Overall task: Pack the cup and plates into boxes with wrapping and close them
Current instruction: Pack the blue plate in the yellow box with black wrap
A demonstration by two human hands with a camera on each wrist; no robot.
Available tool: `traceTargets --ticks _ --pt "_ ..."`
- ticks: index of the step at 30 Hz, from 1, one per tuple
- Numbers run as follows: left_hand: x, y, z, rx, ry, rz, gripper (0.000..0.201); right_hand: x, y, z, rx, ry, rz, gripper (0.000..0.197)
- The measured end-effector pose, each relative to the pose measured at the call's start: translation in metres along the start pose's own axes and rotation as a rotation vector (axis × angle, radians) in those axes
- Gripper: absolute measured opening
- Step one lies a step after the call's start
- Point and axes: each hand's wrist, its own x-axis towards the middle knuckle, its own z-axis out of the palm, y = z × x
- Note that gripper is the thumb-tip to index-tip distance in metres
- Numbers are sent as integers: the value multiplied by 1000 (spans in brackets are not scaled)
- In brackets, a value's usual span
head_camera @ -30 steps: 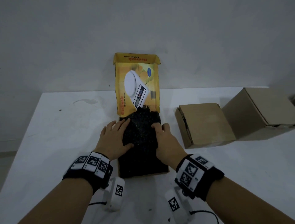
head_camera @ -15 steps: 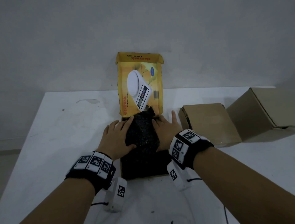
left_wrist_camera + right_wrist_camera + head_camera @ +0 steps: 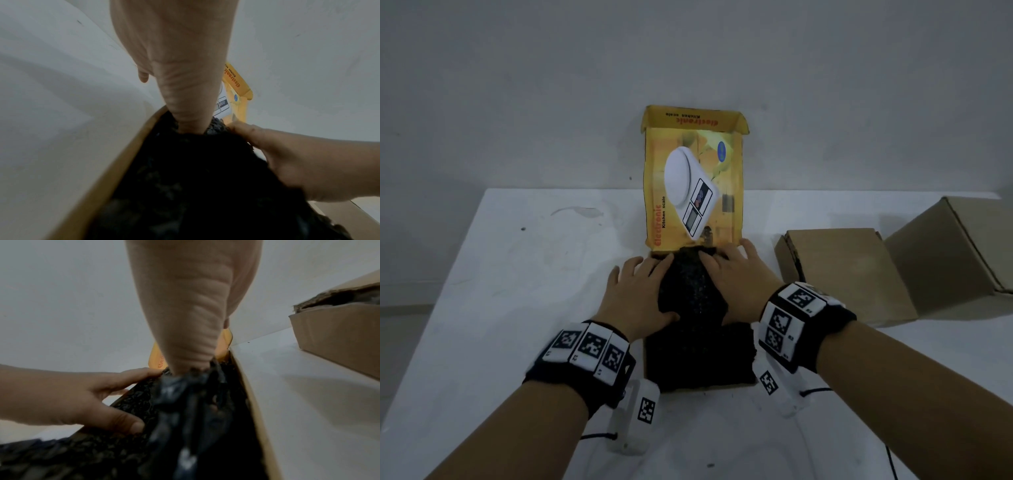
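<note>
**Both hands press black bubble wrap into the kitchen-scale box**

The white counter point(image 3: 517, 308) carries everything, set against a grey wall; at its right edge stands the larger plain cardboard box point(image 3: 955, 253), and just beside it, nearer the middle, a smaller cardboard box point(image 3: 852, 274) lies closed; the yellow kitchen-scale box point(image 3: 698, 385) sits open at the centre, its printed lid point(image 3: 693, 178) standing upright against the wall; inside the box lies the black bubble wrap point(image 3: 695, 329), bunched into a mound that fills the tray and rises above its rim; whatever it wraps is hidden; the left hand point(image 3: 640, 294) rests flat on the mound's left side, fingers straight and spread, thumb laid across the wrap; the right hand point(image 3: 736, 277) presses the right side, fingers extended toward the lid's base, tips sinking into the folds point(image 3: 191, 366); neither hand curls around anything.
</note>
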Motion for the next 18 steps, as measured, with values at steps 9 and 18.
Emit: traceTargets --ticks 9,18 --pt "-4 2 0 -88 -26 -26 103 10 -1 -7 145 -148 137 79" --pt "-1 7 -6 -342 -22 -105 54 -45 17 11 318 -314 -126 107"
